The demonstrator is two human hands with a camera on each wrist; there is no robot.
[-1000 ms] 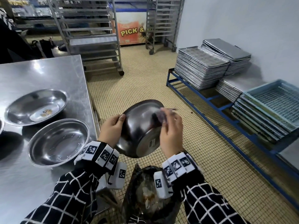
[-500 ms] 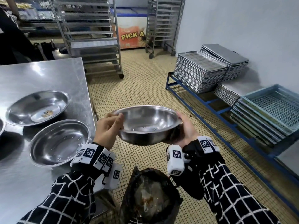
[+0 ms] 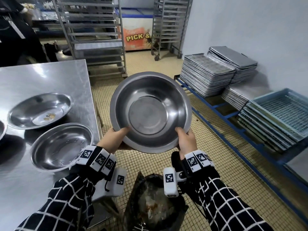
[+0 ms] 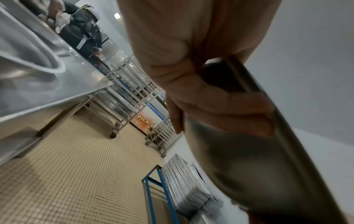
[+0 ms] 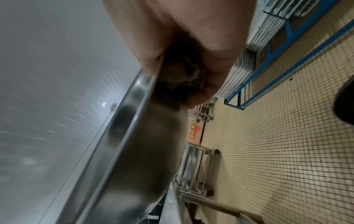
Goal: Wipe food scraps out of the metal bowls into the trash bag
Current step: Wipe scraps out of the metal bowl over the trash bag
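I hold a large metal bowl in the air over the floor, its clean inside tilted toward me. My left hand grips the near left rim, thumb inside. My right hand grips the near right rim; in the right wrist view a crumpled wad sits between its fingers and the bowl's outside. The left wrist view shows fingers under the bowl. The black trash bag with scraps stands open below. On the steel table lie an empty bowl and a bowl with food scraps.
Another bowl's edge shows at the far left of the table. Stacked baking trays and blue crates sit on a blue rack at the right. Wheeled tray racks stand behind. A person in dark clothes is at the back left.
The bowl was tipped over the bag while my right hand wiped inside it. It then came level, and now it is raised and tilted toward me, with both hands on its near rim.
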